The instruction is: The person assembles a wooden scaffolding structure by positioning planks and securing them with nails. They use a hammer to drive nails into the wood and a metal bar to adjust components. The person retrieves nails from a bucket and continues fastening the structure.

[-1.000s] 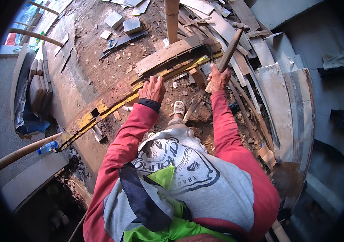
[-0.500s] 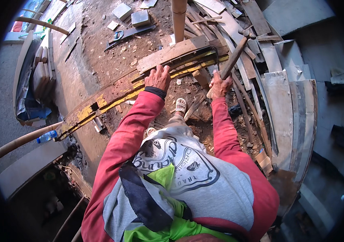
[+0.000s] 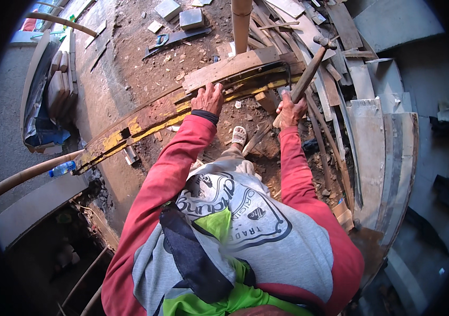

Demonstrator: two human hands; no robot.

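A black fisheye rim cut off the corners, and shadow obscured the pit at lower left; a thin, dark hooked bar (image 3: pixel 288 72) near the far end of the beam was hard to make out. Brown dirt floor (image 3: pixel 145 66), littered with chips, spread below an upright bamboo pole (image 3: pixel 240 26), with a handsaw (image 3: pixel 182 36) and grey blocks (image 3: pixel 191 19) lying beyond. Long planks (image 3: pixel 369 152) were piled at right. A beam (image 3: pixel 112 141) with flaking yellow paint ran diagonally across the front, a wooden board (image 3: pixel 232 68) lying along its upper right part. The left hand (image 3: pixel 207 100) rested on the beam by the board's near edge, fingers bent; whether it gripped anything could not be told. The right hand (image 3: pixel 290 111) was closed around the wooden handle of a hammer (image 3: pixel 309 75), tilted head-up, just beside the beam's right end.
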